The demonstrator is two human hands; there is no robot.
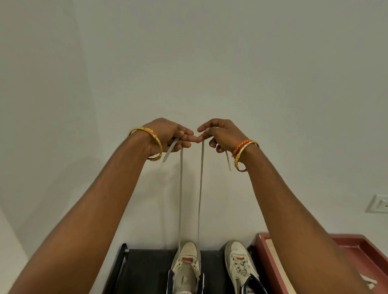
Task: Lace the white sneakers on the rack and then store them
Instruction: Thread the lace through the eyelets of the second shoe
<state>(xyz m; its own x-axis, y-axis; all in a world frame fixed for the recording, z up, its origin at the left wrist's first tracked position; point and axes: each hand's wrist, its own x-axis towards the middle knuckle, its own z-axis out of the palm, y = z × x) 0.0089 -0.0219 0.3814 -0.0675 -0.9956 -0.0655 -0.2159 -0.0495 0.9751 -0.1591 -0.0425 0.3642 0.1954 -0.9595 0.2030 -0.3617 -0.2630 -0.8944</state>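
Observation:
Two white sneakers with navy collars stand toes to the wall on a black rack [144, 272]. From the left sneaker [185, 269] a white lace [180, 201] runs up in two taut strands. High above the shoe, my left hand [167, 136] pinches the left strand and my right hand [222, 134] pinches the right strand. The hands nearly touch at the fingertips. A short lace tip dangles below each hand. The right sneaker [239, 265] sits beside the first, its eyelets partly laced.
A red-brown tray or cabinet top [270, 259] adjoins the rack on the right. A white wall socket [383, 206] is on the plain wall at right. The wall stands directly behind the rack.

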